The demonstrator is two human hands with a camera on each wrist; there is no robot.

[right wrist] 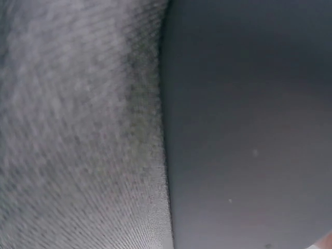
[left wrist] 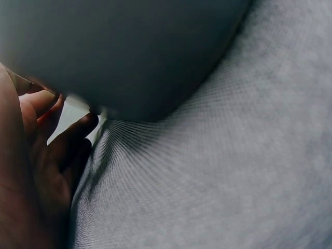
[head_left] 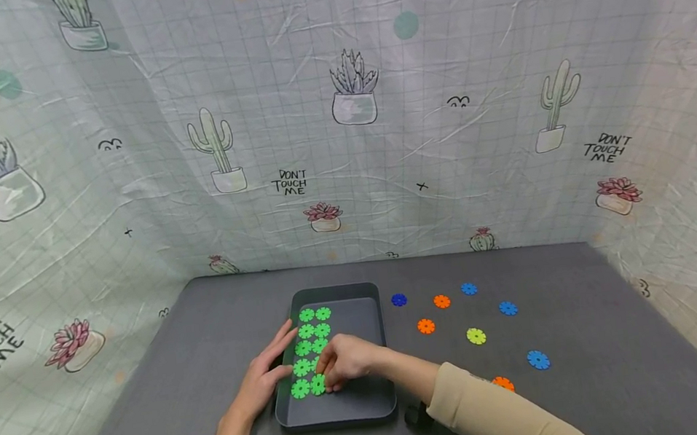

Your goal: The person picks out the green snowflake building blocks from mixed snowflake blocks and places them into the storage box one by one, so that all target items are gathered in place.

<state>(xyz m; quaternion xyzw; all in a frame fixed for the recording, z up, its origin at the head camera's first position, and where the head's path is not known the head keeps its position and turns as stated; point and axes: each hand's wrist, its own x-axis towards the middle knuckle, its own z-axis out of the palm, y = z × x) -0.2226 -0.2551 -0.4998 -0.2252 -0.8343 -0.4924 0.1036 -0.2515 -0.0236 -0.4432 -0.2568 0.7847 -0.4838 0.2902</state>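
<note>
Flat green notched discs (head_left: 301, 367) lie in two columns along the left side of a dark grey tray (head_left: 383, 408). My right hand (head_left: 347, 359) is inside the tray, its thumb and fingertips pinching the edge of the nearest green disc (head_left: 318, 385) in the second column. It covers part of the discs just behind. Along the tray's left rim rests my left hand (head_left: 264, 379), fingers stretched forward and thumb at the rim. In the left wrist view, fingers (left wrist: 72, 135) touch the tray's edge (left wrist: 140, 111). The right wrist view shows mostly tray wall (right wrist: 249, 119) and table cloth.
Right of the tray, loose discs are scattered on the grey table (head_left: 149, 413): a dark blue disc (head_left: 399, 300), several orange discs (head_left: 426, 326), lighter blue discs (head_left: 538, 359) and a yellow disc (head_left: 476, 336). My right sleeve overlaps the nearest orange disc (head_left: 503, 384). A patterned curtain (head_left: 424, 185) hangs behind.
</note>
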